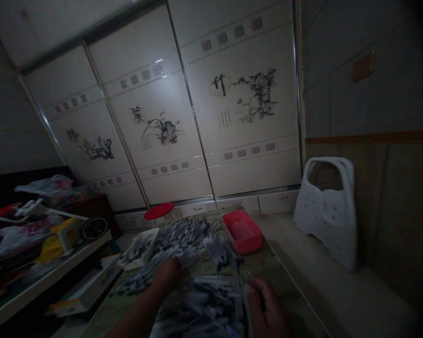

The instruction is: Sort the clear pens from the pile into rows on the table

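Observation:
My left hand (167,274) reaches over the table, between a spread of pens (186,234) and a nearer heap of pens (204,305). It is blurred and its fingertips are hidden, so its grip cannot be made out. At the right side of the nearer heap, my right hand (268,303) is closed, thumb and fingers bent together. Thin, clear, pen-like shapes show beside its fingertips, but what it holds is unclear. Ahead of it lies a bundle of pens (222,252) with dark ends toward me.
A red plastic basket (248,241) stands at the table's right, a white tray (150,249) of pens at its left. Beyond are a red stool (158,211) and sliding wardrobe doors (246,173). A white folded plastic item (326,216) leans at right; a cluttered shelf (49,277) runs along the left.

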Motion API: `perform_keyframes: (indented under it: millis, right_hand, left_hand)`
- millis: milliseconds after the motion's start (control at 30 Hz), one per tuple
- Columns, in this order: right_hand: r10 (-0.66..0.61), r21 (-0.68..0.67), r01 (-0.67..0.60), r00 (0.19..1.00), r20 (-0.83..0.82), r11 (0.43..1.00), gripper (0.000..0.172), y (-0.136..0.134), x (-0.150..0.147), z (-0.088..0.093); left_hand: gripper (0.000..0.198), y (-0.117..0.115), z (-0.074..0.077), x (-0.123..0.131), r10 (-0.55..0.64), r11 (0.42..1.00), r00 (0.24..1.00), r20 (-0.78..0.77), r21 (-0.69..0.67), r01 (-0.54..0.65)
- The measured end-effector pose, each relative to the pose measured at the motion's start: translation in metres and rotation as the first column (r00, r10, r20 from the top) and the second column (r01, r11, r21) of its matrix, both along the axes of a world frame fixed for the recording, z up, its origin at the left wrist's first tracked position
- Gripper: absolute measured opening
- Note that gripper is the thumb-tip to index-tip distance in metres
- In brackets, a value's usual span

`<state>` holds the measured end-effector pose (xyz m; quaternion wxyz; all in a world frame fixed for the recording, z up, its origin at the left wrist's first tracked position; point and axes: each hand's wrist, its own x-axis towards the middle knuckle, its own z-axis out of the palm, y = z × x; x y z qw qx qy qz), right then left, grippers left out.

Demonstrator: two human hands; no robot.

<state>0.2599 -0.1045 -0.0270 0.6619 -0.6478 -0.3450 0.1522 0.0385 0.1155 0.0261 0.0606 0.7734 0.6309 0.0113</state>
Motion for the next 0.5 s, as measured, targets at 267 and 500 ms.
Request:
perform_keyframes:
  millis: [267,500]
  right_hand:
    - [0.111,-0.008,-0.112,0.989,-0.097,0.994,0.044,0.003,0.0,0.003]
    - [0.403,-0.024,-0.428,0.868,-0.29,0.904,0.056,0.003,-0.017,0.017]
  left_hand:
    - [0.017,-0.072,0.018,-0.001,-0.177,0.98,0.954,0.241,0.138,0.147]
    - [0.039,-0.16,-0.007,0.027,-0.092,0.963,0.597,0.797,-0.081,0.257]
